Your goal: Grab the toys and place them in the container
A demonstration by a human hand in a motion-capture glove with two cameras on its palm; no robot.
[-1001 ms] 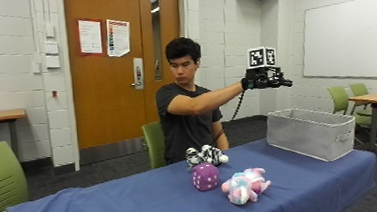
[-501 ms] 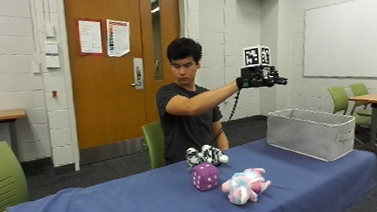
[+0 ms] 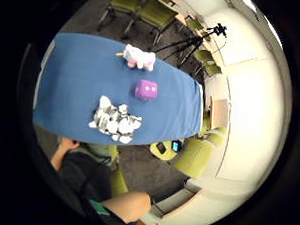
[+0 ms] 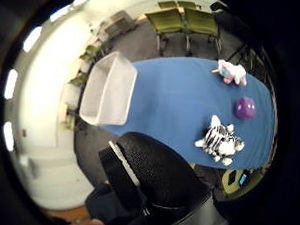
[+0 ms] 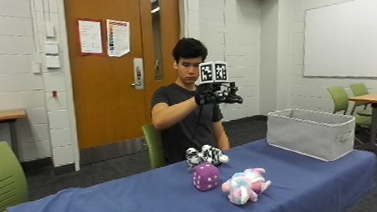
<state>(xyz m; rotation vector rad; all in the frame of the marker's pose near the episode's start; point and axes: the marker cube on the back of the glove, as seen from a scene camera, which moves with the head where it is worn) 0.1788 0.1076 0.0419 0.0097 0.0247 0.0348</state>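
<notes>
The gloved right hand (image 5: 218, 95) is being swung back from above the container (image 5: 308, 131) towards the toys — its fingers cannot be told. Zebra (image 5: 204, 155), purple cube (image 5: 205, 176) and unicorn (image 5: 246, 186) are lying well apart from the container — none binned.

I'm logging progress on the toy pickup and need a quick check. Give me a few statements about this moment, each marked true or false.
1. Three toys lie on the blue table: a zebra plush, a purple dice toy and a pink unicorn plush. True.
2. The grey container already holds a toy. False: the thumb side palm view shows it empty.
3. The gloved right hand is raised above the table, holding no toy. True.
4. The container stands between the zebra plush and the purple dice toy. False: it stands at the table's end, apart from all three toys.
</notes>
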